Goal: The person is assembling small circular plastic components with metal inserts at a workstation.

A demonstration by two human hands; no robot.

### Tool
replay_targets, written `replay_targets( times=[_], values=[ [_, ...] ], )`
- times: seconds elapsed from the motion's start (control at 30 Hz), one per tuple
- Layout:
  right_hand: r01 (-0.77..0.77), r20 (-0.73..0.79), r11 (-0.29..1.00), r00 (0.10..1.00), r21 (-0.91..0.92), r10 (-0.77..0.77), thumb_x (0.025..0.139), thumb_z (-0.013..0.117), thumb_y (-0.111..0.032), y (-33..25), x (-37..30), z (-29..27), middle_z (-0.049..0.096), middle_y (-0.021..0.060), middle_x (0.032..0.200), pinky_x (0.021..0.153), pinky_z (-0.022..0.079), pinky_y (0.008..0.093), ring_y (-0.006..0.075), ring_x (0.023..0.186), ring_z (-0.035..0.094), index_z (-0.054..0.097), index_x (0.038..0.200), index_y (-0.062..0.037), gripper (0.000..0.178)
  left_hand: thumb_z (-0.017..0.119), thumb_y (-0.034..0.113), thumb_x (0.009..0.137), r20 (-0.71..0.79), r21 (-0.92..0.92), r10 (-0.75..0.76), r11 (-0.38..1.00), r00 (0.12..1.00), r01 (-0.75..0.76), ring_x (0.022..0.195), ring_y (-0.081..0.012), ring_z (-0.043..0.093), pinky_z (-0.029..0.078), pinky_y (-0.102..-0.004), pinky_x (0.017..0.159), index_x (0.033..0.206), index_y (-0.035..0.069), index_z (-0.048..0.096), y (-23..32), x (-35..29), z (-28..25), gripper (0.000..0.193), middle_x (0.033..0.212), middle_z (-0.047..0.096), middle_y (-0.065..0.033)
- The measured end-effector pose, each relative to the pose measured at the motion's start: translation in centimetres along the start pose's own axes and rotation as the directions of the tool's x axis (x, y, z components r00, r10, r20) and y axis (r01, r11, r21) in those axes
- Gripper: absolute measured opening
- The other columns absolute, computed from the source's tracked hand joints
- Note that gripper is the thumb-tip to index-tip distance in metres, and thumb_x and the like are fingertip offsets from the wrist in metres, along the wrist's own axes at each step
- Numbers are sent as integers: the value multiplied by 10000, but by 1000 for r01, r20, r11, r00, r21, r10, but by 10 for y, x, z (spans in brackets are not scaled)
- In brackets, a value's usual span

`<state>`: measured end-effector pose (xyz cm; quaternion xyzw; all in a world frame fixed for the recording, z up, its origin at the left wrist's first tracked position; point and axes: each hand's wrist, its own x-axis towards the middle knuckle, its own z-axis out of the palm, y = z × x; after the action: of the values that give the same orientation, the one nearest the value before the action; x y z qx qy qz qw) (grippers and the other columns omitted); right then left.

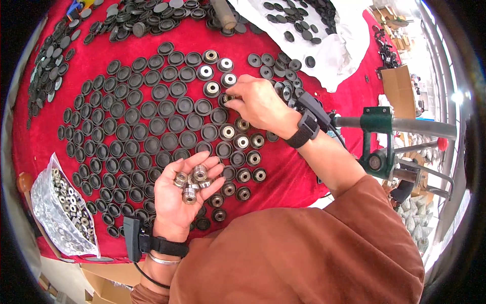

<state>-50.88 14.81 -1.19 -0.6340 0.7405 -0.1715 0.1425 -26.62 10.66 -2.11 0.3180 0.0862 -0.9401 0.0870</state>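
My left hand (173, 203) lies palm up, fingers slightly curled, cradling several small metal bearings (200, 173). Farther off and to the right, my right hand (260, 105) pinches a bearing (229, 98) with thumb and fingertips, right over one of the black round caps; whether it touches the cap I cannot tell. Rows of shallow black caps (158, 125) spread across the red cloth (283, 175). Along the right side of the rows, several caps carry a bearing in the middle, such as the seated bearing (228, 132) below my right hand.
A clear plastic bag of metal bearings (68, 213) stands at the left edge. Heaped black caps (147, 17) lie at the back, beside a tube (223, 14). White sheeting (334, 55) with black discs covers the far right. A green hand press (375, 134) stands right of my arm.
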Motion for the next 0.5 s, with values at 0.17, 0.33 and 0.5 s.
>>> replay_targets(
  times=[0.17,0.33,0.5],
  values=[
    [75,-20,997,997,32,-75,726,654,-149,6,0,6,586,174,792,698,491,412,332,771,594,648,832,0,183,365,247,887,6,-38,5,999,1000,-5,1018,-362,575,492,-498,860,1137,-58,524,1,1,3,425,1090,583,-234],
    [102,49,994,994,-37,-100,724,656,-174,6,6,2,564,148,768,667,491,418,334,762,584,627,755,-22,157,342,234,895,35,-112,49,993,998,-45,1071,-392,537,454,-518,908,1193,-80,450,2,4,2,446,1158,539,-246],
    [384,-45,914,923,129,-381,716,698,-158,-52,-17,-16,571,107,781,609,489,351,277,696,580,625,853,-26,204,328,226,898,-2,-161,75,984,997,-74,1051,-373,554,469,-513,885,1189,-83,451,-1,3,-2,441,1161,538,-245]
  ],
)
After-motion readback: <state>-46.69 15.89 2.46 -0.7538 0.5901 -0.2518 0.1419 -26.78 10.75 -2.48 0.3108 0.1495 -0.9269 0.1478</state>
